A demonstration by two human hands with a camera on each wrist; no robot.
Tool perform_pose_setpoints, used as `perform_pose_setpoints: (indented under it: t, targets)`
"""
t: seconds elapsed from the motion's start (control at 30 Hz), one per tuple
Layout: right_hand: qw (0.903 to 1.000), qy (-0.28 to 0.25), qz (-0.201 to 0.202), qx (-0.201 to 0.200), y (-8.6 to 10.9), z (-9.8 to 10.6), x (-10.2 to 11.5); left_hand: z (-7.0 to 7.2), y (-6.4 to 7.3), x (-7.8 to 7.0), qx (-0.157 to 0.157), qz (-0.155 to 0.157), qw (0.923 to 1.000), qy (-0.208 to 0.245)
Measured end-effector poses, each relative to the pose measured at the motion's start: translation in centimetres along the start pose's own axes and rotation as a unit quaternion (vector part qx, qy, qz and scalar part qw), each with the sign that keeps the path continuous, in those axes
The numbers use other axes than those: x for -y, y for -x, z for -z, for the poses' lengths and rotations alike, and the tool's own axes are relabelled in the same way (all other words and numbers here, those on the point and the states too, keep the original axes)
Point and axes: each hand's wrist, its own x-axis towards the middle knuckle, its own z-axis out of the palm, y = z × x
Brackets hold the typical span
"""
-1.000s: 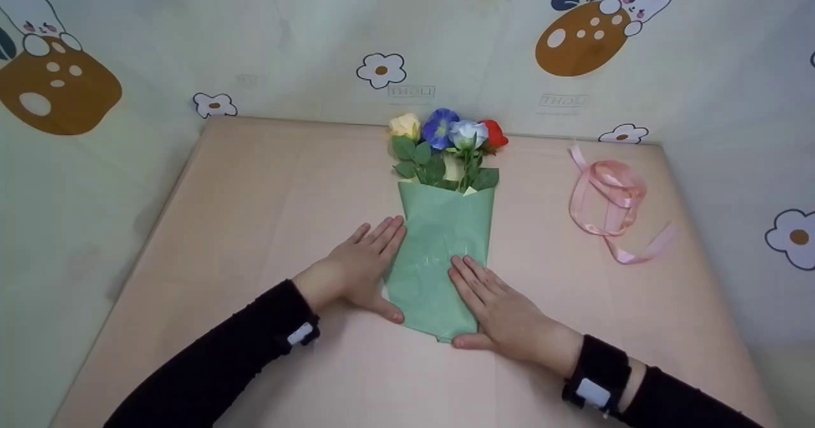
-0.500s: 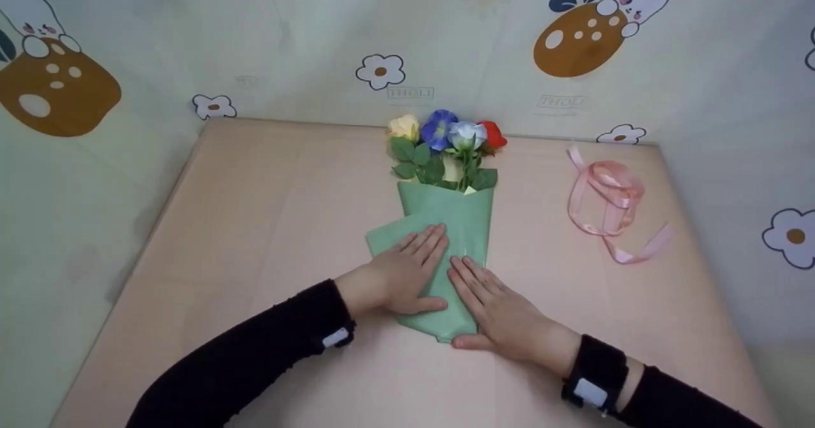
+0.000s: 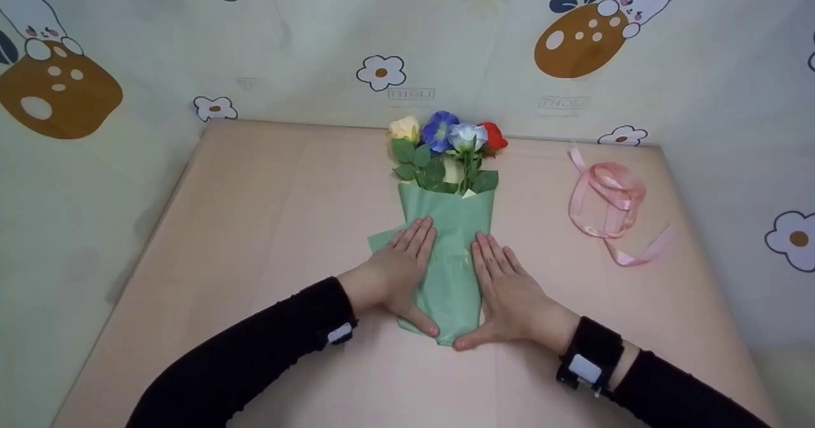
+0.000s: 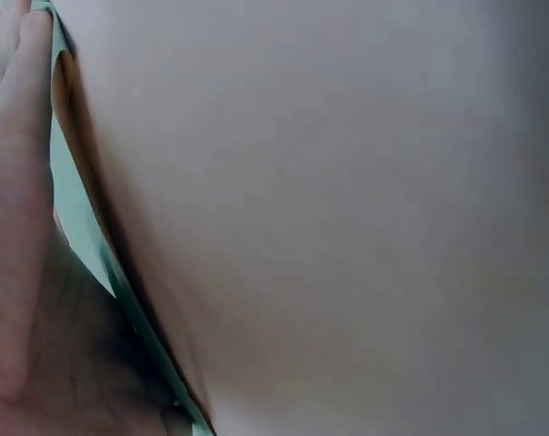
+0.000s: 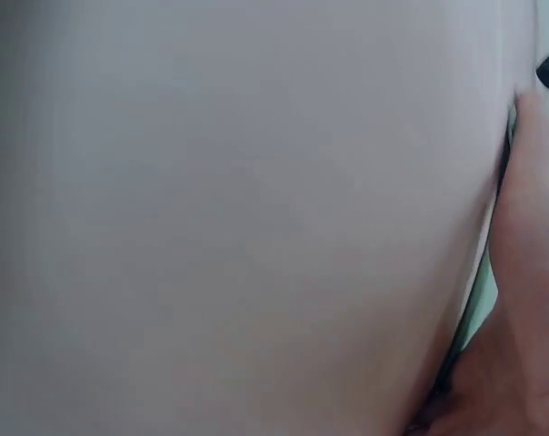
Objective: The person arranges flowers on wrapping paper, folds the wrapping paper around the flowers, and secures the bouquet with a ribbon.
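The paper (image 3: 449, 269), green and folded into a tapering sleeve, lies near the middle of the tabletop (image 3: 286, 192), wide end away from the person. Its front carries small creases between the hands. A flap (image 3: 382, 240) projects past the left side of the sleeve, from under the left hand (image 3: 404, 272); how it runs beneath the palm cannot be seen. The flowers (image 3: 439, 132) stand out of the wide end: yellow, deep blue, pale blue and red, with leaves (image 3: 402, 150) below them at the paper's rim.

The step in hand appears to be folding and pressing the paper round the stems. Left hand: fingers straight, thumb spread, laid over the left side of the sleeve, grasping nothing. Right hand (image 3: 512, 297): fingers straight along the right edge, thumb spread toward the narrow end, likewise grasping nothing.

For a good result, hold the right edge steady with a flat hand while the left lays the flap across. Draw the flap snug before pressing; in the left wrist view the paper's edge shows a dark gap beside the hand and may spring up if released early. Press with the full length of the fingers, from the narrow end toward the rim. Keep pressure off the leaves. Too hard a squeeze from both sides would probably deepen the creases.

The ribbon (image 3: 614, 189) lies loosely coiled at the right, well apart from the paper.
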Motion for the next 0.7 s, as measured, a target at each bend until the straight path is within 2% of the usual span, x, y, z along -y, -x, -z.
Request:
perform_pose_setpoints:
  t: [0.2,0.37,0.53,0.7]
  targets:
    - [0.9998,0.005,-0.007,0.019,-0.59,0.29,-0.09,0.03,-0.33,-0.24,0.010,0.009,0.9998,-0.016]
    - [0.9995,-0.010,-0.011,0.028,-0.61,0.38,0.15,-0.06,-0.61,-0.60,0.019,0.011,0.9995,-0.024]
    - [0.9994,-0.014,-0.011,0.028,-0.51,0.31,0.05,-0.09,-0.73,-0.72,0.029,0.010,0.9994,-0.018]
    - [0.9995,-0.010,-0.002,0.029,-0.87,0.36,-0.07,0.17,-0.67,-0.47,0.042,0.008,0.9990,0.011]
